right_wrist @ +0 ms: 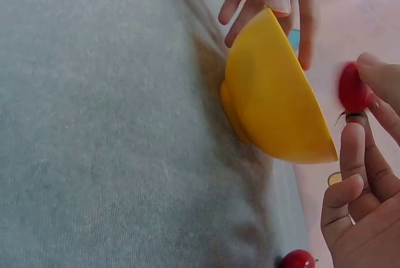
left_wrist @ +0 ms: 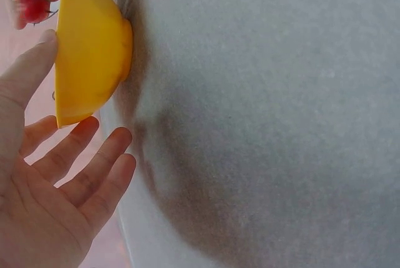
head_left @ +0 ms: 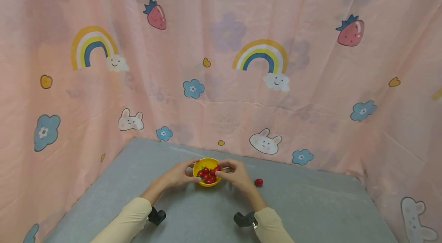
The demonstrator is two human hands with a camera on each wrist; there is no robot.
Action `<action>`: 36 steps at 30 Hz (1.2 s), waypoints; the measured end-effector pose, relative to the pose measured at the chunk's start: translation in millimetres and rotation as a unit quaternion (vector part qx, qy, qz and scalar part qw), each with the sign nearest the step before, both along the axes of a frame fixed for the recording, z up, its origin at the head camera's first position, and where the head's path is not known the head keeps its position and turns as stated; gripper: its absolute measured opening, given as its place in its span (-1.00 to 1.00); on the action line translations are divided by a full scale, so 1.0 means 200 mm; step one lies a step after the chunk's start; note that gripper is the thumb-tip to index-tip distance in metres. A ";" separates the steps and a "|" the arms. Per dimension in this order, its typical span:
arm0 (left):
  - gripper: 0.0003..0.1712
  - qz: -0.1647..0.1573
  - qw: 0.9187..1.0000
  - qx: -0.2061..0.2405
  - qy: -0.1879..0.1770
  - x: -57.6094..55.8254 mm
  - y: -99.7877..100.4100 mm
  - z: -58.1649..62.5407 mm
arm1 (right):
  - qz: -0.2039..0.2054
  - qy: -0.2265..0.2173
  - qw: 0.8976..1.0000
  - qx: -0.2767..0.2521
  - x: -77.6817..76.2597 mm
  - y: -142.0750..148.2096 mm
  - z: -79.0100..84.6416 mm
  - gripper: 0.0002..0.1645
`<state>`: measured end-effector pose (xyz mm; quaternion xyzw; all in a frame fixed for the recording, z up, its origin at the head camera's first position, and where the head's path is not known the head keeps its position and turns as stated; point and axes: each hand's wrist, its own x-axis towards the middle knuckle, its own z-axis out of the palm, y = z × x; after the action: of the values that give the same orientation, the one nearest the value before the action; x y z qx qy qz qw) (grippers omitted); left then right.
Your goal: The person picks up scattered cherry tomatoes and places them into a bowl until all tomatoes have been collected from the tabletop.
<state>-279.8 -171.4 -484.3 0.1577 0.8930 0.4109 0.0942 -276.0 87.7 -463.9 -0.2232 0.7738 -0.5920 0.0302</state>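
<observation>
A yellow bowl (head_left: 207, 160) stands on the grey table with several red cherry tomatoes (head_left: 206, 176) inside it. From the left side, my left hand (head_left: 181, 173) holds the bowl at its rim, with thumb and fingers spread about the edge. The right wrist view shows my right hand (right_wrist: 369, 212) pinching a cherry tomato (right_wrist: 354, 87) by thumb and fingertips, just above the bowl's right rim. This held tomato has a small green stem and looks blurred. To the right of the bowl another cherry tomato (head_left: 259, 182) lies on the table.
The grey table (head_left: 310, 212) runs back to a pink curtain (head_left: 221, 120) printed with rainbows, rabbits and flowers. Curtain also hangs along both sides. A black wrist mount (head_left: 157, 216) is on the left forearm, another black mount (head_left: 244, 219) on the right.
</observation>
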 end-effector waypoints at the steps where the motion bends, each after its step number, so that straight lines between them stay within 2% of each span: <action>1: -0.12 0.000 1.000 0.000 0.000 0.00 0.00 0.00 | 0.000 0.000 1.000 0.000 -0.01 0.00 -0.02 -0.69; 6: -0.12 0.000 1.000 0.001 0.001 0.00 0.00 0.00 | -0.013 -0.005 1.000 0.008 -0.07 0.02 -0.11 -0.65; 9: -0.12 0.001 1.000 0.001 0.001 -0.01 -0.01 0.00 | -0.020 -0.005 1.000 0.014 -0.09 0.05 -0.14 -0.65; 16: -0.12 0.002 1.000 0.001 -0.002 -0.01 -0.01 0.00 | -0.029 -0.005 0.999 0.025 -0.09 0.14 -0.15 -0.64; 24: -0.12 0.007 1.000 0.000 -0.005 0.00 -0.01 0.00 | -0.060 0.004 0.998 0.033 -0.11 0.30 -0.17 -0.70; 31: -0.12 0.012 1.000 -0.006 -0.003 0.00 0.00 0.01 | -0.068 0.021 0.996 0.062 -0.09 0.49 -0.18 -0.58; 36: -0.12 0.012 1.000 -0.003 -0.007 0.00 0.00 0.01 | -0.074 0.032 0.992 0.102 -0.08 0.62 -0.20 -0.48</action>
<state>-279.9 -170.9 -483.1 0.1434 0.8953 0.4107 0.0957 -291.3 212.2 -504.0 -0.1802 0.8448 -0.5035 -0.0158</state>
